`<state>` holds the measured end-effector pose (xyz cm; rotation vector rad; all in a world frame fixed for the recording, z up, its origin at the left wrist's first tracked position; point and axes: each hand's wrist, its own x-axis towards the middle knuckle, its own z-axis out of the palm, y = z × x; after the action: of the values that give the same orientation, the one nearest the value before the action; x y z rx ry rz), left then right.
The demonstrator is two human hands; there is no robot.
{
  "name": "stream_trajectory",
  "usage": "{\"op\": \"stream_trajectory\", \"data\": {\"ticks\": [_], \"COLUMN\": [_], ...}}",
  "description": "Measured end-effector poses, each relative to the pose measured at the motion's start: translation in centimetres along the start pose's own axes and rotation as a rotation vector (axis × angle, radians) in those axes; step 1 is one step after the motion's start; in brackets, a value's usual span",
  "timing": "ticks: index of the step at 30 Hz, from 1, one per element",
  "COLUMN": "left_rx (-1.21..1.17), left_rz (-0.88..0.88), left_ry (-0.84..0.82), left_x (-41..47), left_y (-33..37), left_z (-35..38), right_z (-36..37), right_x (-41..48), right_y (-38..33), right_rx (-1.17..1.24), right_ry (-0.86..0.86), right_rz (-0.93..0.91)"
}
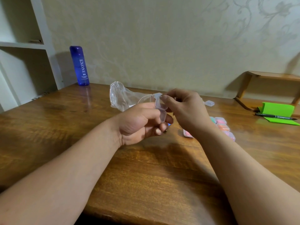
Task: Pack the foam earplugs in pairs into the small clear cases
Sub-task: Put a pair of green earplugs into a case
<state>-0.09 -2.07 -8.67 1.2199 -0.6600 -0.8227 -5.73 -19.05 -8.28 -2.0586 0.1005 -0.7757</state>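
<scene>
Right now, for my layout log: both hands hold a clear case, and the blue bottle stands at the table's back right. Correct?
No. The head view shows the bottle at the back left of the table, not right. The left hand and right hand do hold the case.

Light: dim, warm, indoor; it reaches me from the right and above.
Shadows: soft-edged. The bottle [79, 65] throws one leftward onto the wall [162, 38], and so does the stand [267, 77]. My arms [81, 159] darken the table [65, 127] beneath them.
Glare: faint sheen on the table's far left, a pale streak below the bottle, white glints on the bag [123, 96].
Blur: my left hand [138, 124], right hand [186, 108] and the case [161, 108] between them are smeared at the edges. The cases [222, 125] beyond are soft.
Distortion: the shelves [22, 44] lean at the left edge, and my arms swell toward the lower corners.
</scene>
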Motion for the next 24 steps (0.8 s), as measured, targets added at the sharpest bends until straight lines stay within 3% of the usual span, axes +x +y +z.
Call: {"op": "stream_trajectory", "data": {"ticks": [3,7,12,17,24], "left_rx": [0.005,-0.088,-0.367,-0.406,-0.334], "left_rz": [-0.042,0.006,0.068,0.065,0.032], "left_ry": [-0.023,0.246,0.423,0.417,0.376], "left_x": [0.3,0.8,0.5,0.5,0.8], "left_y": [0.2,0.6,1.5,1.4,1.0], "left_z": [-0.2,-1.1,-2.9,-2.7,-2.4], "right_z": [0.3,-0.3,-0.5,-0.5,-0.3], "right_x": [-0.1,-0.1,-0.1,-0.1,-0.1], "right_y": [-0.1,-0.3,0.4,0.4,0.3], "right_rx": [0.013,0.007,-0.452,-0.667,-0.672], "right_ry": [-0.022,-0.007,-0.147,-0.408,-0.479], "right_rz": [-0.02,0.008,-0.022,0.09,0.106]}}
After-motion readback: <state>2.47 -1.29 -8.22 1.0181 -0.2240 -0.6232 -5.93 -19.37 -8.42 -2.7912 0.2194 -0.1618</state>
